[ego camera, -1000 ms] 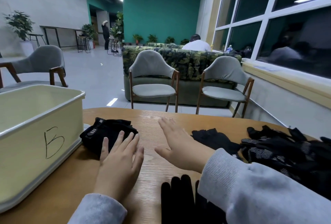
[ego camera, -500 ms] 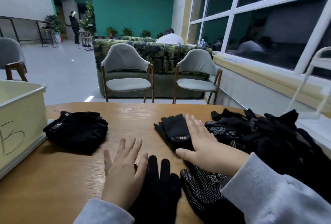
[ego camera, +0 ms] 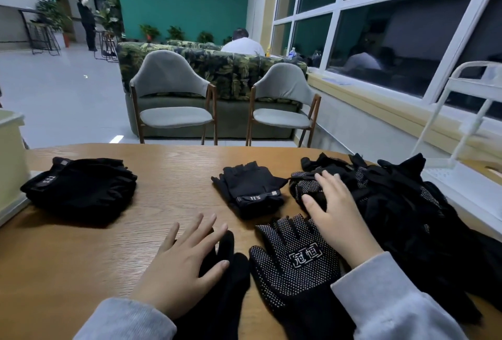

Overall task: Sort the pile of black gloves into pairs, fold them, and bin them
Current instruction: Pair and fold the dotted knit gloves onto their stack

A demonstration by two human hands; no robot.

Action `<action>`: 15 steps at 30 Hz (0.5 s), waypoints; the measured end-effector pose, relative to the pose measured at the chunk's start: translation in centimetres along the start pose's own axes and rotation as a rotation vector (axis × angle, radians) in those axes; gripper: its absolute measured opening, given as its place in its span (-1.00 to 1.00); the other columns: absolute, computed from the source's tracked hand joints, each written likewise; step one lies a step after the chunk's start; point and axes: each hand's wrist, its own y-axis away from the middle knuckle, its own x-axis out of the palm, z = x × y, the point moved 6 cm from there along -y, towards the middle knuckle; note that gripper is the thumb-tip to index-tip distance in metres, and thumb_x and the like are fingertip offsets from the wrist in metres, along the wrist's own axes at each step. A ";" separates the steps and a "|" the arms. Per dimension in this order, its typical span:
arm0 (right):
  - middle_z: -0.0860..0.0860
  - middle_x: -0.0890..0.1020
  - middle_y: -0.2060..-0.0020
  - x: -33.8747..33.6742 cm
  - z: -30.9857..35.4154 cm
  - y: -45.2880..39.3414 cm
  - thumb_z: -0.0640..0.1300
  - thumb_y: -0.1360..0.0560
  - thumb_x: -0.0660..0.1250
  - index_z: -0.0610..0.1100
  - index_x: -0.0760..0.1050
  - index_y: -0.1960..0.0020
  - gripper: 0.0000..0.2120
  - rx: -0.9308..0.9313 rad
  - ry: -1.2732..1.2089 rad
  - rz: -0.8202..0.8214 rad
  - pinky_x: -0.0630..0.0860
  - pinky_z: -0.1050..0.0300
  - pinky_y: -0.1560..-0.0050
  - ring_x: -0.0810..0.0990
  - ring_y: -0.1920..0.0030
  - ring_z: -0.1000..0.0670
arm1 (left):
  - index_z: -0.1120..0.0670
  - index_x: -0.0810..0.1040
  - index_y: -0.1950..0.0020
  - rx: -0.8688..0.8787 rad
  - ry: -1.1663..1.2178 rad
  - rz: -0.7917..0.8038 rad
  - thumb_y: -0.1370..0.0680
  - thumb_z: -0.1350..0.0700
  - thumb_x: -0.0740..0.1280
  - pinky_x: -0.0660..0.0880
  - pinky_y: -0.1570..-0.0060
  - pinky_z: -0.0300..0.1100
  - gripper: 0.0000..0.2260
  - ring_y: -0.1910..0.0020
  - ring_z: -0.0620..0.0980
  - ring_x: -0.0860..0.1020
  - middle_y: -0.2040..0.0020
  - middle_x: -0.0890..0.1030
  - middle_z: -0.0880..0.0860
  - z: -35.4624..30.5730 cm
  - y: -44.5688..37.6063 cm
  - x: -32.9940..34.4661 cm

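A pile of black gloves (ego camera: 402, 203) covers the right of the wooden table (ego camera: 81, 252). My right hand (ego camera: 334, 209) lies flat on the pile's left edge, fingers straight. A dotted glove (ego camera: 296, 266) with a white label lies palm up below it. My left hand (ego camera: 184, 263) is spread flat on a plain black glove (ego camera: 231, 285) at the front. A short-fingered glove (ego camera: 252, 187) with a white-lettered cuff lies in the middle. A folded stack of black gloves (ego camera: 81, 190) sits at the left beside the cream bin (ego camera: 11, 160).
A white wire rack (ego camera: 472, 133) stands at the table's right edge. Two grey chairs (ego camera: 173, 100) and a leaf-print sofa (ego camera: 217, 68) stand beyond the far edge. One person sits behind the sofa, another stands far left.
The view has swung right, so the bin slid nearly out of frame. My right hand moved from the short-fingered glove onto the pile. My left hand left the folded stack and rests on the plain glove.
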 end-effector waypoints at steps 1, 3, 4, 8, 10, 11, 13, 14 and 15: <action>0.04 0.10 -0.51 -0.3 -0.7 -0.3 0.06 -0.58 0.15 -0.09 0.17 -0.49 -0.47 0.024 0.005 -0.019 -0.08 0.05 -0.49 -0.09 -0.51 0.08 | -0.37 -0.15 -0.41 0.001 0.007 -0.004 -0.30 -0.47 -0.27 -0.29 -0.42 -0.14 -0.33 -0.43 -0.29 -0.34 -0.45 -0.24 -0.30 0.2 -0.1 0.0; 0.03 0.12 -0.51 -0.8 -1.8 -1.3 0.08 -0.58 0.15 -0.10 0.30 -0.43 -0.53 0.057 0.072 -0.036 -0.09 0.03 -0.47 -0.10 -0.51 0.06 | -0.41 -0.23 -0.35 -0.015 0.009 0.041 -0.13 -0.58 -0.42 -0.35 -0.41 -0.16 -0.21 -0.40 -0.31 -0.39 -0.41 -0.32 -0.32 0.2 -0.4 0.1; 0.04 0.12 -0.51 -1.0 -2.3 -1.9 0.08 -0.59 0.14 -0.08 0.39 -0.37 -0.58 0.057 0.118 -0.046 -0.12 0.01 -0.47 -0.11 -0.51 0.06 | -0.42 -0.24 -0.33 -0.021 0.005 0.057 -0.09 -0.57 -0.50 -0.35 -0.42 -0.17 -0.19 -0.40 -0.31 -0.39 -0.41 -0.32 -0.31 0.1 -0.5 0.1; 0.05 0.15 -0.50 -1.3 -4.0 -4.1 0.06 -0.60 0.10 -0.04 0.56 -0.15 -0.67 0.074 0.225 -0.042 -0.22 0.02 -0.46 -0.13 -0.51 0.04 | -0.41 -0.27 -0.34 -0.029 -0.001 0.085 -0.07 -0.53 -0.56 -0.32 -0.43 -0.18 -0.17 -0.41 -0.30 -0.37 -0.42 -0.32 -0.29 0.2 -0.2 0.4; 0.01 0.18 -0.50 -1.0 -5.2 -4.8 0.03 -0.61 0.11 -0.07 0.58 -0.12 -0.68 0.119 0.243 -0.031 -0.20 0.02 -0.47 -0.10 -0.52 0.01 | -0.41 -0.27 -0.34 -0.018 -0.006 0.095 -0.08 -0.52 -0.56 -0.32 -0.43 -0.19 -0.17 -0.41 -0.30 -0.37 -0.43 -0.32 -0.29 0.1 -0.3 0.4; -0.01 0.21 -0.49 -1.0 -5.7 -5.0 0.00 -0.60 0.13 -0.09 0.59 -0.10 -0.69 0.136 0.243 -0.041 -0.18 0.01 -0.47 -0.07 -0.52 -0.01 | -0.40 -0.26 -0.36 -0.016 0.001 0.096 -0.08 -0.52 -0.56 -0.33 -0.43 -0.19 -0.16 -0.41 -0.30 -0.37 -0.43 -0.33 -0.29 0.0 -0.3 0.5; -0.06 0.28 -0.45 -0.9 -6.3 -5.1 -0.05 -0.59 0.17 -0.13 0.60 -0.06 -0.73 0.147 0.240 -0.083 -0.11 0.01 -0.48 0.02 -0.51 -0.06 | -0.39 -0.22 -0.39 -0.030 0.020 0.097 -0.10 -0.53 -0.54 -0.32 -0.43 -0.19 -0.15 -0.41 -0.31 -0.37 -0.44 -0.34 -0.29 0.0 -0.2 0.4; -0.08 0.30 -0.44 -0.9 -6.5 -5.0 -0.08 -0.58 0.17 -0.15 0.60 -0.05 -0.74 0.149 0.241 -0.098 -0.06 0.01 -0.47 0.06 -0.50 -0.08 | -0.39 -0.21 -0.39 -0.040 0.031 0.094 -0.11 -0.53 -0.53 -0.31 -0.44 -0.19 -0.16 -0.41 -0.32 -0.36 -0.44 -0.34 -0.30 0.1 -0.2 0.4; -0.10 0.31 -0.44 -0.9 -6.7 -4.9 -0.09 -0.58 0.17 -0.15 0.60 -0.05 -0.75 0.156 0.244 -0.102 -0.01 0.01 -0.46 0.11 -0.49 -0.09 | -0.39 -0.20 -0.39 -0.045 0.036 0.090 -0.12 -0.53 -0.52 -0.30 -0.44 -0.19 -0.16 -0.41 -0.32 -0.36 -0.44 -0.33 -0.30 0.2 -0.2 0.4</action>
